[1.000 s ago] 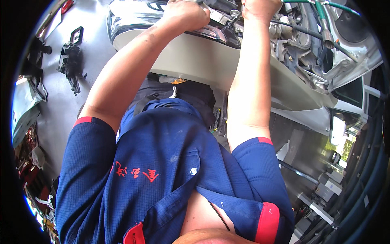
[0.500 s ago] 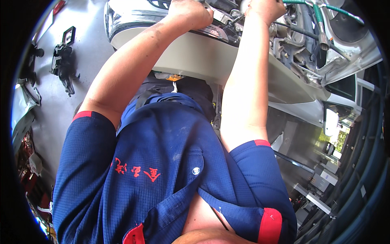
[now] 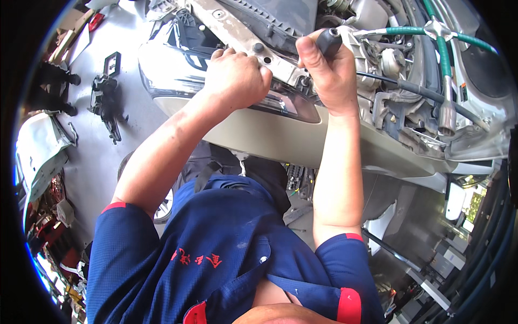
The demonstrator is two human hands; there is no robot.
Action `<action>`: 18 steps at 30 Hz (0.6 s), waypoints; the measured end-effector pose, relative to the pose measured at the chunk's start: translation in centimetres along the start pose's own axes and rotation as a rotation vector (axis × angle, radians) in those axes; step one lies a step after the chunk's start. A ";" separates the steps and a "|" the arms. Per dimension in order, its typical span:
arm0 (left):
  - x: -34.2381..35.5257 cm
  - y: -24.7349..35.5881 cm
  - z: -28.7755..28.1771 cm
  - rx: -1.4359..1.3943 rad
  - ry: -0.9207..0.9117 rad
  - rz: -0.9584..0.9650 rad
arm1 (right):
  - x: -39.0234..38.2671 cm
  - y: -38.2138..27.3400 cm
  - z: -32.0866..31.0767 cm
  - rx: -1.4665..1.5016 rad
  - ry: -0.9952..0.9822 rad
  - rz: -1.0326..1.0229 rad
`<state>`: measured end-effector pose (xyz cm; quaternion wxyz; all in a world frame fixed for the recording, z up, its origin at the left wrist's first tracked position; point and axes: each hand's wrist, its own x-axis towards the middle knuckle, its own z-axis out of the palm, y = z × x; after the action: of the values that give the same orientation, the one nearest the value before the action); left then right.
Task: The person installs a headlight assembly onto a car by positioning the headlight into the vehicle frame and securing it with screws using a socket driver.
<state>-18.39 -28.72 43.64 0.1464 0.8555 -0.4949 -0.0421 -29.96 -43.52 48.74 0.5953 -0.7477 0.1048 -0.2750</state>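
Observation:
My left hand (image 3: 236,79) is closed, knuckles up, over the top of the clear headlight (image 3: 172,67), beside the pale metal crossmember (image 3: 226,27). Whatever its fingers may hold is hidden underneath. My right hand (image 3: 335,81) is wrapped round a tool with a thick black handle (image 3: 328,42), its thumb raised along the side. That handle's end points up toward me, over the inner end of the headlight by the engine bay. The tool's working end is hidden by the hand.
A green-armed cross wrench (image 3: 443,59) lies over the engine bay at right. A beige bumper and fender panel (image 3: 259,135) runs between me and the engine. Black brackets (image 3: 102,100) lie on the grey floor at left, near a pale body panel (image 3: 40,148).
The view has shifted, so more of the engine bay shows. Both hands now appear lower in the picture, and the black handle in my right hand has come into view.

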 end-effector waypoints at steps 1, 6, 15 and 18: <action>0.2 -0.1 0.3 -0.025 0.000 -0.012 | -0.3 0.8 -0.4 0.014 0.000 0.094; 1.7 -0.9 -0.4 -0.092 -0.115 0.190 | 0.3 -5.6 -3.4 0.387 0.193 -0.065; 4.3 -3.7 -0.6 -0.143 -0.310 0.606 | -8.6 -9.8 4.1 -0.114 0.747 0.732; 3.9 -3.6 -0.8 -0.156 -0.307 0.648 | -14.2 -9.4 7.4 -0.033 0.875 1.025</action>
<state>-13.19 -30.22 43.63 0.1412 0.6242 -0.7518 -0.1589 -39.34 -27.92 52.55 0.5416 -0.4323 0.6820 -0.2337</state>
